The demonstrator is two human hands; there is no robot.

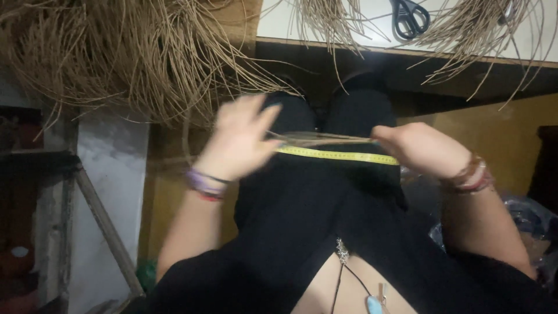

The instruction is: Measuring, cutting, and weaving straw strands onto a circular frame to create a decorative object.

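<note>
Seen from above, looking down over a lap in black trousers [325, 197]. A yellow tape measure [337, 154] is stretched level across the knees, between both hands. Just above it, a thin bundle of tan straw strands [325, 138] runs alongside, near the tape's length.

Right hand [421, 150]: clenched into a fist, grasping the right end of the tape and the strands together. Beaded bracelets on that wrist.

Left hand [238, 142]: blurred, fingers spread and mostly released; palm sits over the left end of the tape and strands. Cannot tell whether it pinches them. Purple and dark bands on the wrist.

Beyond the knees: the desk [372, 35], pale top, its near edge crossing the upper part of the view. Black-handled scissors [410, 16] lie near the far edge. Loose straw spills over the near edge at two places. A large heap of the same straw [122, 52] hangs off the left corner, well above the left hand.
</note>
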